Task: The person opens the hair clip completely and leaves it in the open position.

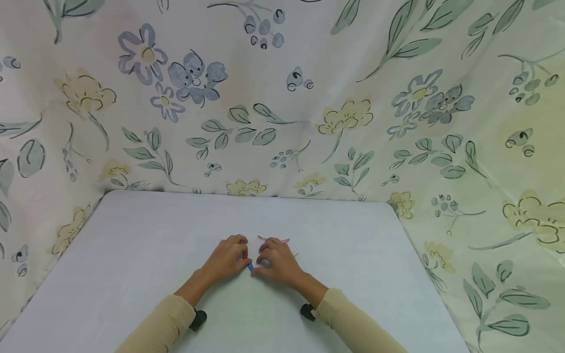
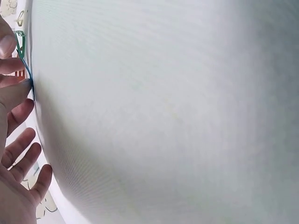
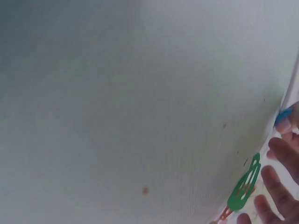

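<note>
Near the middle of the table my left hand (image 1: 227,257) pinches a small, slim blue piece (image 1: 250,267) at its thumb tip. The kind of piece is too small to make out. Facing it from the right is my right hand (image 1: 278,262), its fingers spread and slightly bent. Its thumb tip lies close by the blue piece; whether they touch, I cannot tell. In the right wrist view the blue piece (image 3: 284,115) shows by a fingertip, above the spread fingers (image 3: 278,186). The left wrist view has it as a thin blue strip (image 2: 32,84), partly hidden by fingers.
A flat green slotted piece (image 3: 243,191) with a narrow end lies beyond the right fingers, with an orange piece (image 3: 225,213) beside it. A thin pink item (image 1: 286,240) rests behind the right hand. Floral cloth (image 1: 265,122) hangs behind the white table (image 1: 145,235).
</note>
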`<action>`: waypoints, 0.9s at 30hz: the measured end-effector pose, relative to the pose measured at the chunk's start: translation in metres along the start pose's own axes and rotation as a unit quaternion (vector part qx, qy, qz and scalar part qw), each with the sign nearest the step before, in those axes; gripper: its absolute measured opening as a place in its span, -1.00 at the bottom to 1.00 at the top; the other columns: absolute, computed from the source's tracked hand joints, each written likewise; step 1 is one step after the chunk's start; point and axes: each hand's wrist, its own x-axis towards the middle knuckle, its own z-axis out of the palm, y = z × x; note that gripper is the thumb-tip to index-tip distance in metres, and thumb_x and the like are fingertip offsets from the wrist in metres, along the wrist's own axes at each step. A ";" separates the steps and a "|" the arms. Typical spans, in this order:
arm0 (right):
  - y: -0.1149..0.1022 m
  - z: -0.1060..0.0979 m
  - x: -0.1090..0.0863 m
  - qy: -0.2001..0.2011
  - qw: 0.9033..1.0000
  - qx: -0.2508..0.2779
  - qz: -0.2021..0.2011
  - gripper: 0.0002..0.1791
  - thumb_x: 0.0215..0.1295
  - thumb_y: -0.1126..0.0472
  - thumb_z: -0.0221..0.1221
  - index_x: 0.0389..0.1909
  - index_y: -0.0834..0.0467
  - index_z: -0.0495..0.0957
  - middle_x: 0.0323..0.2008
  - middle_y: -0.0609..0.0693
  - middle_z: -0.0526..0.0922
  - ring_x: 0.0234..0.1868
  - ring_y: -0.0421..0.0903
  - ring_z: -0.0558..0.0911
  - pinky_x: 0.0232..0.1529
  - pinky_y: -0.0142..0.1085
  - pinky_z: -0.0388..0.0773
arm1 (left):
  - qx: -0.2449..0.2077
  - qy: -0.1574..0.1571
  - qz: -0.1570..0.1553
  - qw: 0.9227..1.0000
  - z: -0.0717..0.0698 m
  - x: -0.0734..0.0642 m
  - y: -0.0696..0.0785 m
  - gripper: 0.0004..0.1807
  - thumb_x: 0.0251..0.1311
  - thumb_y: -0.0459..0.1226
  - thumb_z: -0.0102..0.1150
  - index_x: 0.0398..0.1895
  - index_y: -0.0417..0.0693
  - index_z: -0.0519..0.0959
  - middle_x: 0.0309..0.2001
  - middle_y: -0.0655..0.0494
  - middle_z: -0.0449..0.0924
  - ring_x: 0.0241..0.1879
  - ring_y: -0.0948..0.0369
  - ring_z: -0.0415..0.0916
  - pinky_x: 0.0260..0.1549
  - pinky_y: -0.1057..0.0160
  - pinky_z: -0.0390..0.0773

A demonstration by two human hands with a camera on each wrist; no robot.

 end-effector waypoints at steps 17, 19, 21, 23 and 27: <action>0.003 0.001 0.003 -0.033 0.999 -0.015 0.003 -0.93 0.20 0.12 0.39 -0.31 0.00 0.79 -0.05 -0.09 0.64 0.22 -0.07 0.43 0.28 -0.03 0.33 | -0.097 -0.003 -0.045 0.994 -0.003 0.002 -0.002 -0.78 0.09 -0.25 0.46 -0.58 0.03 0.58 -0.03 -0.07 0.61 0.05 -0.06 0.52 0.02 -0.15 0.47; 0.003 0.001 0.004 -0.035 0.999 -0.012 0.005 -0.92 0.21 0.12 0.39 -0.31 0.00 0.79 -0.05 -0.09 0.64 0.22 -0.06 0.44 0.28 -0.03 0.33 | -0.121 -0.010 -0.057 0.991 -0.003 0.003 -0.003 -0.78 0.12 -0.26 0.44 -0.59 0.03 0.58 -0.03 -0.05 0.60 0.06 -0.06 0.50 0.05 -0.14 0.45; 0.003 0.001 0.004 -0.034 0.999 -0.007 0.006 -0.92 0.22 0.13 0.38 -0.31 0.02 0.79 -0.06 -0.09 0.65 0.21 -0.06 0.45 0.28 -0.03 0.34 | -0.143 -0.014 -0.065 0.988 -0.002 0.004 -0.003 -0.78 0.14 -0.27 0.41 -0.58 0.01 0.57 -0.03 -0.05 0.59 0.07 -0.06 0.49 0.08 -0.13 0.44; 0.004 0.000 0.005 -0.031 1.000 -0.001 0.003 -0.91 0.22 0.13 0.38 -0.31 0.04 0.79 -0.07 -0.08 0.66 0.20 -0.05 0.46 0.27 -0.03 0.35 | -0.168 -0.016 -0.075 0.983 -0.002 0.005 -0.003 -0.78 0.16 -0.27 0.40 -0.57 -0.01 0.57 -0.03 -0.05 0.58 0.08 -0.05 0.49 0.10 -0.11 0.43; 0.008 -0.002 0.008 -0.022 0.998 0.055 0.007 -0.92 0.25 0.22 0.33 -0.33 0.11 0.77 -0.12 -0.03 0.67 0.13 -0.01 0.50 0.25 -0.01 0.36 | -0.223 -0.015 -0.097 0.970 -0.003 0.007 -0.003 -0.80 0.22 -0.29 0.35 -0.55 -0.05 0.58 -0.02 -0.09 0.56 0.08 -0.05 0.49 0.13 -0.09 0.42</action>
